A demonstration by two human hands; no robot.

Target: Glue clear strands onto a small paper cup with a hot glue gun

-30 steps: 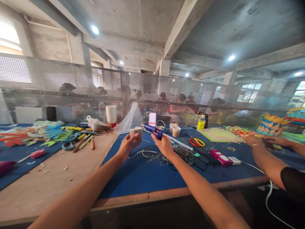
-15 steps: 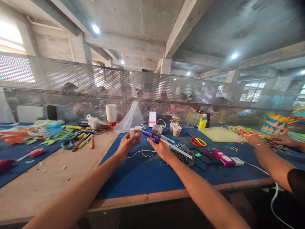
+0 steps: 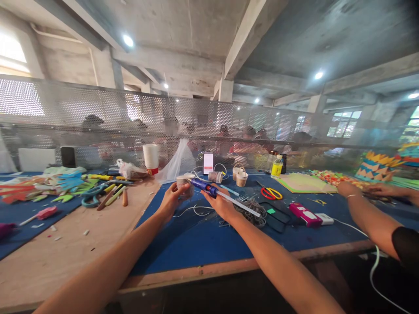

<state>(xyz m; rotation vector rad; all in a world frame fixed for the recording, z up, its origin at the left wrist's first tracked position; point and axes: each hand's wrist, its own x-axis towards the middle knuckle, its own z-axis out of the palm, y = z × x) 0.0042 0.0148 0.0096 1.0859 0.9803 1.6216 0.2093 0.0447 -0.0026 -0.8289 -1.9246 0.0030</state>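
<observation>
My right hand (image 3: 218,201) is closed around a blue hot glue gun (image 3: 203,185), a long translucent glue stick (image 3: 244,207) poking out of its back end. In my left hand (image 3: 172,201) is a small pale cup (image 3: 185,185), tilted; its far side and my fingertips are partly hidden. The gun's nozzle points at the cup's rim, and whether they touch I cannot tell. Just behind lies a cord-wrapped cup (image 3: 215,176) on its side. Two small basket-like cups (image 3: 241,179) stand right of it. Tangled grey cord (image 3: 250,213) lies beyond my right wrist.
A phone (image 3: 208,163) stands upright at the back. Scissors (image 3: 271,193), a magenta box (image 3: 305,214) and a yellow-labelled bottle (image 3: 276,167) are on the right, near a co-worker's arm (image 3: 369,213). Left are teal-handled scissors (image 3: 93,196), tools and stacked paper cups (image 3: 151,158).
The whole view has shifted slightly. Both hands keep their holds on the cup and the glue gun, with hardly any movement between them.
</observation>
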